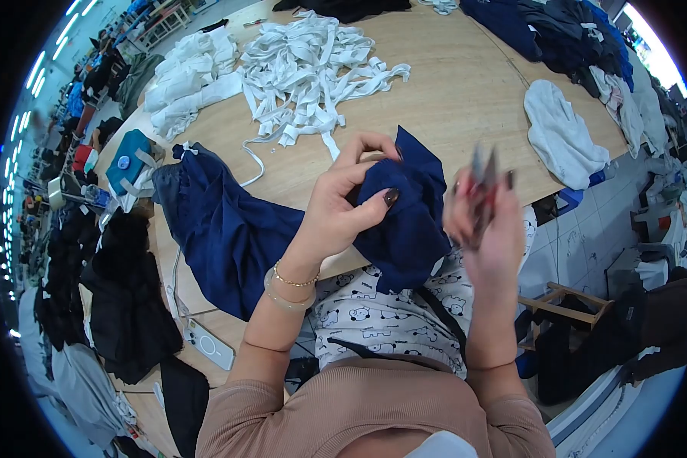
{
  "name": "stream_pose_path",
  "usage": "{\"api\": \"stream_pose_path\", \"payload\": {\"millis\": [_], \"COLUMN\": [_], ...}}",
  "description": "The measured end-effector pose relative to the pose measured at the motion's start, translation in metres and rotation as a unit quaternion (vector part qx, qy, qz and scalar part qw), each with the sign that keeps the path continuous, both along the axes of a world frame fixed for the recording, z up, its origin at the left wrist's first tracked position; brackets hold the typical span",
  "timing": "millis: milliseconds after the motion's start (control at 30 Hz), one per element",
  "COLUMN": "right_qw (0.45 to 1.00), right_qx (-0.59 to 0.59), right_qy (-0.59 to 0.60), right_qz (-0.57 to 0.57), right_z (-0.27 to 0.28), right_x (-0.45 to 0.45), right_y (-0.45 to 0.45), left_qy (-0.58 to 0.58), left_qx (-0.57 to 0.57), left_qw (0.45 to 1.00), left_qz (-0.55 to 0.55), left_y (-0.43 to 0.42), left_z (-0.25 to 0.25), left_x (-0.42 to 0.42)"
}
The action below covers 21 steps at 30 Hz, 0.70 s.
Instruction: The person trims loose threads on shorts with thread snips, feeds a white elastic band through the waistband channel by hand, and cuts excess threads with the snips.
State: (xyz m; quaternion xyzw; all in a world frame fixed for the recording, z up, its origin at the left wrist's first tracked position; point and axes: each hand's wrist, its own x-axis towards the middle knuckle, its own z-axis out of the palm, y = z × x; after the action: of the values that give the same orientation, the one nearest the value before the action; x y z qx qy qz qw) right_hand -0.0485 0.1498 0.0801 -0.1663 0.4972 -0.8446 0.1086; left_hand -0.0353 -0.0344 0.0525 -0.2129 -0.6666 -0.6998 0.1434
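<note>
My left hand (pixel 342 204) is closed on a bunched piece of navy fabric (pixel 404 221), thumb on top and fingers behind it, held up over my lap. In my right hand (pixel 496 237), just right of the fabric, is a pair of thread snips (pixel 481 179) with reddish handles, blades pointing away from me. Motion blurs this hand and the snips, so I cannot tell whether the blades are apart. On the table left of my left forearm lies a navy garment (pixel 233 225) with a gathered end; my forearm hides part of its right side.
Tangled white strips (pixel 298 72) cover the far table, beside folded white cloth (pixel 187 76). A white cloth piece (pixel 561 133) lies at the right edge, with dark garments (pixel 565 34) behind. Left are a teal item (pixel 130 162), a phone (pixel 210 345) and black garments (pixel 126 298). A wooden stool (pixel 561 301) stands right.
</note>
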Motion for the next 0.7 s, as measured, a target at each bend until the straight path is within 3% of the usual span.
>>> {"api": "stream_pose_path", "payload": {"millis": [67,167,200,233,300,367,433,467,567,700], "right_qw": [0.997,0.978,0.984,0.984,0.968,0.982,0.948,0.934,0.928,0.942], "right_qx": [-0.001,0.013,0.105,0.105,0.231,0.158,0.199,0.24,0.288,0.268], "right_qy": [-0.025,-0.011,-0.023,-0.023,0.072,0.077,0.08,0.055,0.074,0.103], "right_qz": [-0.075,0.21,0.14,0.14,0.065,0.07,0.233,0.257,0.225,0.173], "right_z": [0.015,-0.002,-0.008,-0.01,-0.017,-0.024,-0.027,-0.022,-0.015,-0.003], "right_x": [-0.016,-0.056,-0.057,-0.06,-0.071,-0.075,-0.078,-0.077,-0.075,-0.07], "right_y": [-0.006,0.012,0.006,0.001,-0.009,-0.016,-0.008,-0.002,0.01,0.014], "left_qy": [0.001,-0.036,-0.076,-0.076,-0.234,-0.238,-0.241,-0.256,-0.274,-0.289], "left_qx": [-0.041,-0.111,-0.138,-0.138,-0.061,-0.06,-0.059,-0.058,-0.07,-0.057], "left_qw": [0.999,0.993,0.987,0.987,0.967,0.966,0.964,0.96,0.952,0.948], "left_qz": [0.018,0.023,0.013,0.013,-0.081,-0.085,-0.089,-0.095,-0.114,-0.116], "left_y": [-0.005,-0.01,-0.011,-0.011,-0.012,-0.016,-0.02,-0.022,-0.027,-0.026], "left_z": [0.004,0.015,0.019,0.023,0.029,0.024,0.024,0.027,0.024,0.02], "left_x": [0.0,0.005,0.007,0.009,0.012,0.009,0.008,0.008,0.006,0.004]}}
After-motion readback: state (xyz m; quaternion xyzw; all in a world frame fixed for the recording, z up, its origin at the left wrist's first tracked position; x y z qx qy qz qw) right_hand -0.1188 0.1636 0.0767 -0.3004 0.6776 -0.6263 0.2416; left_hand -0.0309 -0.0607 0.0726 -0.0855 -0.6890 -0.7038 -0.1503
